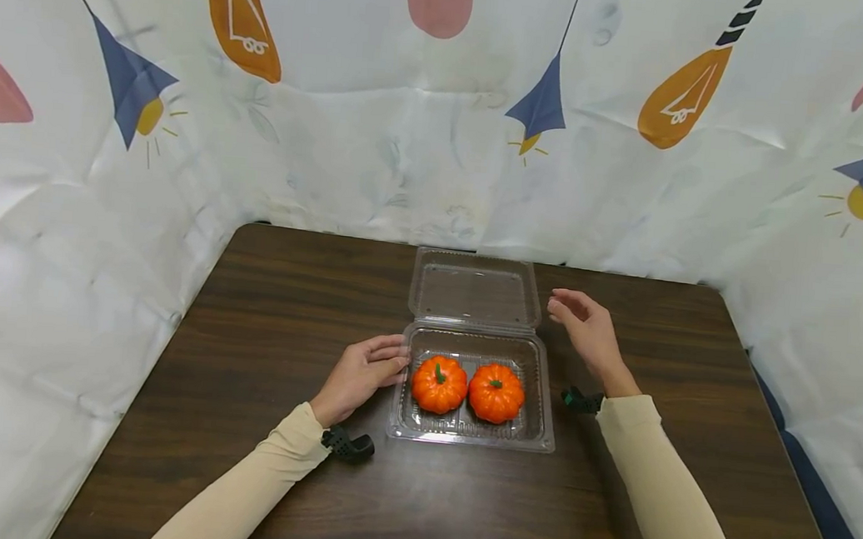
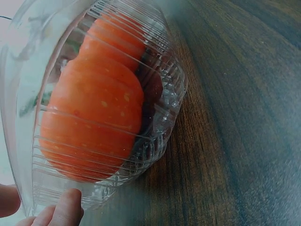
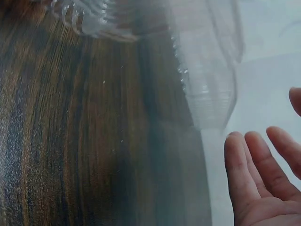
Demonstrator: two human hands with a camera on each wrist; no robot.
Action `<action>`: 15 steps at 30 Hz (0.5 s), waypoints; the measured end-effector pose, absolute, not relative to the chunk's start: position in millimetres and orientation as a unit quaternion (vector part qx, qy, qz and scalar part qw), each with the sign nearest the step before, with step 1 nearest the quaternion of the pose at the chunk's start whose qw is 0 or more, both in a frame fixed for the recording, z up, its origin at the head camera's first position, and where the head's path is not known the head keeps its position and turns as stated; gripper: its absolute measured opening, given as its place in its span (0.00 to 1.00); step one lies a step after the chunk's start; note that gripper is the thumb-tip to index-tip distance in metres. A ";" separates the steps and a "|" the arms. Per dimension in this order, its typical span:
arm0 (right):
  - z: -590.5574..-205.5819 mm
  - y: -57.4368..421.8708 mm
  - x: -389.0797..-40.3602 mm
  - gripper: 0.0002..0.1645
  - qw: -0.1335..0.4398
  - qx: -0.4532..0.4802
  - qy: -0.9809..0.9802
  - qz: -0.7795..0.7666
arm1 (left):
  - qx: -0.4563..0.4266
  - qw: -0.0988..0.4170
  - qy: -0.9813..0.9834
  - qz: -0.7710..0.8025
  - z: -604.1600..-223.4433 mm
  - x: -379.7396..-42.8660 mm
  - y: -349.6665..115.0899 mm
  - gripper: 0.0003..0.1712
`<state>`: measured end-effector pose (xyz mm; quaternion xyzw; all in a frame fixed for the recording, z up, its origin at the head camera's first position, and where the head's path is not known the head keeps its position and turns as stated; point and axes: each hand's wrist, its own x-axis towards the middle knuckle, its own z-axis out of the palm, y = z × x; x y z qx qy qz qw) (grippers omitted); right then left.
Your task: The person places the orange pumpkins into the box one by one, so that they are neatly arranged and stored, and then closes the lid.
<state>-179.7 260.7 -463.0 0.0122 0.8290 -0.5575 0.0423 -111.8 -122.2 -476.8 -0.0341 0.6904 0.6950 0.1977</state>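
A clear plastic clamshell container (image 1: 472, 439) stands with its lid (image 1: 475, 288) folded back, away from me. Two small orange pumpkins (image 1: 439, 384) with green stems sit side by side in its base; through the ribbed wall the left wrist view shows a pumpkin (image 2: 94, 117) close up. My left hand (image 1: 364, 372) holds the base's left rim, thumb on the upper side and fingers (image 2: 68, 207) against the outer wall. Just right of the lid, my right hand (image 1: 587, 329) is raised with loosely bent fingers, holding nothing. In the right wrist view its fingertips (image 3: 234, 137) are apart from the lid.
The container stands on a dark wood-grain table (image 1: 279, 292). White patterned fabric (image 1: 379, 166) hangs behind the table and along both sides. A dark strap with a wrist camera (image 1: 347, 445) is on each wrist.
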 end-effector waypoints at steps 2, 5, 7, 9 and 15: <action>-465.6 262.5 -182.3 0.39 0.057 0.008 0.817 -0.573 | -0.031 0.198 0.692 0.694 -476.5 -112.1 -121.9 0.29; -470.7 264.5 -186.4 0.40 0.084 0.005 0.799 -0.595 | -0.029 0.198 0.694 0.691 -476.1 -111.8 -122.3 0.29; -474.5 264.8 -189.5 0.40 0.102 0.006 0.790 -0.605 | -0.030 0.199 0.697 0.689 -476.2 -111.4 -122.8 0.29; -477.7 263.7 -192.6 0.40 0.116 0.007 0.778 -0.617 | -0.031 0.201 0.699 0.685 -476.5 -111.0 -123.3 0.29; -482.0 257.3 -199.7 0.39 0.149 0.011 0.747 -0.648 | -0.040 0.203 0.695 0.688 -476.1 -110.6 -123.4 0.28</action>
